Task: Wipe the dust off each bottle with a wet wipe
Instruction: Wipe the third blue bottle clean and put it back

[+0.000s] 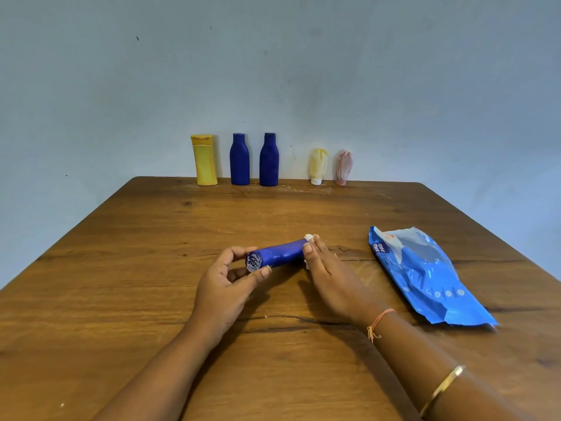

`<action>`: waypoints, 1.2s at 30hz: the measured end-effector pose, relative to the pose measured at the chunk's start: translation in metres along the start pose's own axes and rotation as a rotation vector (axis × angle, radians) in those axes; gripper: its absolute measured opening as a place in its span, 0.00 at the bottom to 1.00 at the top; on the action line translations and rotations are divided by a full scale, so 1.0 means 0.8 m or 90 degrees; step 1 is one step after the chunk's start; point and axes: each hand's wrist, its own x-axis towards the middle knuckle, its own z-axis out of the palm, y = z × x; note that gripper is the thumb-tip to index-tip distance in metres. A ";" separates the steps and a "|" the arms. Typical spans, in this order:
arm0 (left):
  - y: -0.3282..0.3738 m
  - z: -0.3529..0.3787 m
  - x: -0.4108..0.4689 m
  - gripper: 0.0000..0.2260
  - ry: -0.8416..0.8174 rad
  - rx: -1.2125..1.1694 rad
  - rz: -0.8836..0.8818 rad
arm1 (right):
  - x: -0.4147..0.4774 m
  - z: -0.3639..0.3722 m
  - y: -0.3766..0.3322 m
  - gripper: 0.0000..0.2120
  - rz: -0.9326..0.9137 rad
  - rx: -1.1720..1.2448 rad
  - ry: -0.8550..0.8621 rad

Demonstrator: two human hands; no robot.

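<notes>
A dark blue bottle (280,253) is held sideways just above the middle of the wooden table (151,268). My left hand (226,287) grips its base end between thumb and fingers. My right hand (328,270) wraps a white wet wipe (308,237) round the bottle's neck end, which is hidden. Along the far edge stand a yellow bottle (205,161), two dark blue bottles (239,159) (269,160), a pale yellow tube (318,166) and a pink tube (343,168), both tubes cap down.
A blue pack of wet wipes (425,275) lies flat on the table to the right of my right hand. A pale blue wall (273,71) rises directly behind the row of bottles.
</notes>
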 end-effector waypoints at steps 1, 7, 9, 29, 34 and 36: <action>0.000 0.000 0.000 0.12 0.007 0.001 -0.006 | -0.001 0.002 -0.003 0.27 -0.014 0.008 0.004; 0.002 0.001 0.004 0.11 0.034 -0.101 -0.034 | -0.013 0.017 -0.033 0.26 -0.140 -0.045 0.004; 0.004 0.001 0.004 0.09 0.008 -0.142 -0.039 | -0.017 0.017 -0.039 0.27 -0.184 -0.096 -0.004; -0.002 -0.004 -0.001 0.16 -0.008 0.051 -0.007 | -0.032 0.043 -0.061 0.35 -0.258 -0.333 -0.062; 0.004 -0.004 -0.004 0.17 -0.020 0.053 0.025 | -0.026 0.027 -0.045 0.35 -0.237 -0.398 -0.046; 0.006 -0.002 -0.005 0.17 -0.023 0.081 0.036 | -0.022 0.011 -0.033 0.34 -0.171 -0.383 -0.031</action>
